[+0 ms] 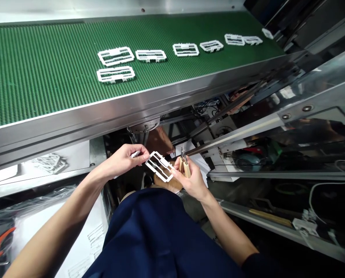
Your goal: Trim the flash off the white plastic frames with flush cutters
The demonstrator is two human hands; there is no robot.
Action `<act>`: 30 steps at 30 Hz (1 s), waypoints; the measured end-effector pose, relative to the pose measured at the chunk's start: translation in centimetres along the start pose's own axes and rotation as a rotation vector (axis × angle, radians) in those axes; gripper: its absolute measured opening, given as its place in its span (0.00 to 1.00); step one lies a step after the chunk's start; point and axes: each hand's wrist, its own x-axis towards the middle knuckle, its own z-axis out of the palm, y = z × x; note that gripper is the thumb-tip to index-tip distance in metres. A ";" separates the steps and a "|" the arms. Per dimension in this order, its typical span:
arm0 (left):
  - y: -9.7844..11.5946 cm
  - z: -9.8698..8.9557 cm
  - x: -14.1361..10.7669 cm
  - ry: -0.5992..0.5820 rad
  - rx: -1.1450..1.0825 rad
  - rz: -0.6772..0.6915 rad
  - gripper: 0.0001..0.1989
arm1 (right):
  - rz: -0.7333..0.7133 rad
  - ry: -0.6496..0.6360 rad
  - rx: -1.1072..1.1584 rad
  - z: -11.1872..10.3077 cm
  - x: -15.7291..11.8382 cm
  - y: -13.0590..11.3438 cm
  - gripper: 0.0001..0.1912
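Note:
In front of my lap a white plastic frame (pixel 152 166) with long slots is held tilted between both hands. My left hand (pixel 128 157) pinches its upper left corner; a small pale piece (pixel 135 154) also shows at those fingers, too small to name. My right hand (pixel 193 177) grips a pair of nippers (pixel 186 168) with tan handles, jaws pointing up. The right thumb presses on the frame's right end. Beyond my hands, several similar white frames (pixel 116 74) lie on the green conveyor belt (pixel 53 77).
A metal rail (pixel 132 111) edges the belt in front of me. On the left, a shelf (pixel 76 154) bears more white frames (pixel 49 163). Below it lie an orange-handled tool (pixel 0 245) and plastic film. Metal machine bars (pixel 247 131) stand close on the right.

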 end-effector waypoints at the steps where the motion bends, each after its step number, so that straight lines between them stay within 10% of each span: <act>1: -0.1 0.1 0.0 0.018 0.035 0.001 0.13 | -0.002 -0.001 -0.008 0.0 0.0 0.0 0.07; 12: 0.0 -0.4 -0.4 0.017 0.293 0.139 0.09 | 0.066 -0.097 0.063 0.8 0.0 0.5 0.08; 30: -2.2 1.7 -1.0 -0.014 -0.482 0.166 0.11 | 0.192 -0.357 0.330 2.6 -0.5 2.8 0.13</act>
